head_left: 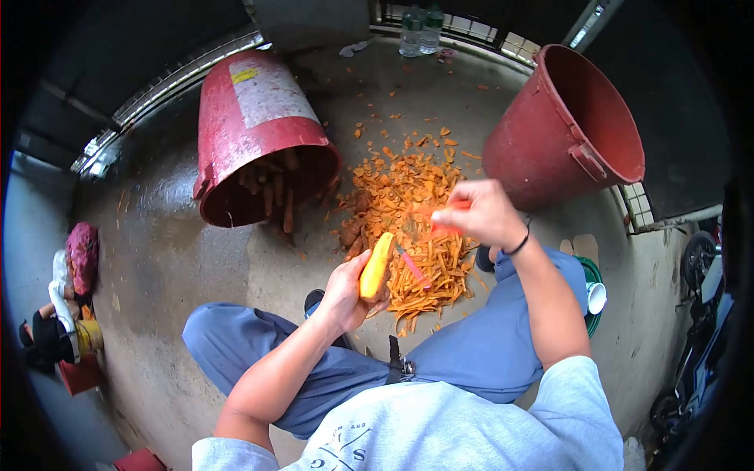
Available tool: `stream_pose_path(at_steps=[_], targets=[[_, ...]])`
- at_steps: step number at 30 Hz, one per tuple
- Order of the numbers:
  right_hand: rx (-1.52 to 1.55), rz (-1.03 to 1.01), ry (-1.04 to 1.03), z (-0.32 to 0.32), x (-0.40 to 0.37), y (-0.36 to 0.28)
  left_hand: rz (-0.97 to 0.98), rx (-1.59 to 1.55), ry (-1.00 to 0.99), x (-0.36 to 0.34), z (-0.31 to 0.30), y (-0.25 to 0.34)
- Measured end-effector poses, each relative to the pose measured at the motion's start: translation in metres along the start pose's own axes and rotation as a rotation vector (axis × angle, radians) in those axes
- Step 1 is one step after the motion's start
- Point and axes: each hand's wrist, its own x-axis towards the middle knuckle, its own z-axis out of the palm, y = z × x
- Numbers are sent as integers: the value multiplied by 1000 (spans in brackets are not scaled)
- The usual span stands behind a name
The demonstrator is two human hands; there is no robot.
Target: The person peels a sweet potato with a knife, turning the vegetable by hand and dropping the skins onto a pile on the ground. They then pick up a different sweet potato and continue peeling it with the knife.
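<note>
My left hand [347, 292] grips a peeled orange carrot [376, 264], tilted upward over the floor. My right hand [481, 212] is raised to the right of it, fingers closed on an orange-red peeler [444, 210]. A thin strip of peel [411, 265] hangs in the air between the carrot and the heap. Below both hands lies a heap of orange carrot peelings [410, 228] on the concrete floor.
A red bucket [250, 133] lies tipped at the left with unpeeled carrots [276, 196] inside. A second red bucket [597, 118] stands at the right. Two water bottles [421, 30] stand at the far edge. Another person [63, 314] sits at the far left.
</note>
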Motion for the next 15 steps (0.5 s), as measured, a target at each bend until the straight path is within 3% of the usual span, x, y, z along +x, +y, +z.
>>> stream_pose_path(at_steps=[2,4,5,11,15], targets=[[193,-54,-225,23,-17,-21,-29,-39,94,7,-2,-2],[253,-123,-312,41,-28,-37,4,-2,97,6,0,-3],[176,-282,-260,45,-29,-42,46,25,110,5,3,-4],[137,-361,-234,46,-25,-38,110,28,122,-7,26,-3],[272,-134,-280,30,-11,-18,128,139,0,-8,18,-4]])
